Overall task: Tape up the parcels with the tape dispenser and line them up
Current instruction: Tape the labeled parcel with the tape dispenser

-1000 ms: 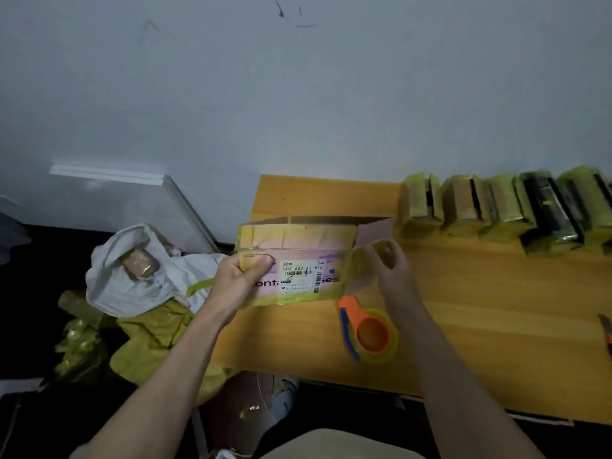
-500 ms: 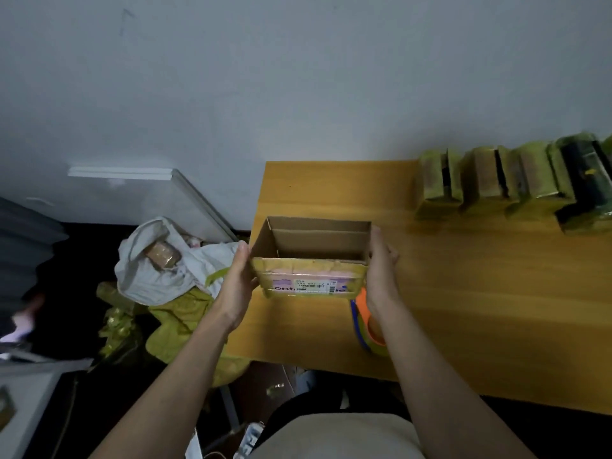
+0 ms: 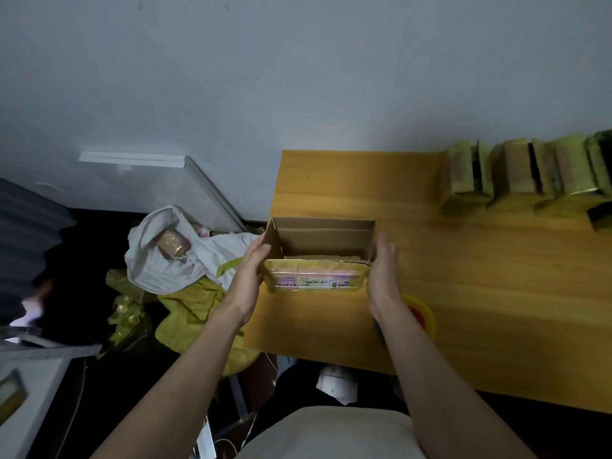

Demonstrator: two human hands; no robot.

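Between the 2 hands sits the open parcel, straight fingers flat against its ends.

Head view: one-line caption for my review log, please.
Both hands, left and right, hold an open cardboard box over the wooden table.

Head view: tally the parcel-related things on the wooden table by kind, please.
Open cardboard box, between the hands: 1
Taped parcels in the row, counting the one cut off by the right edge: 4
Tape dispenser: 1
Total: 6
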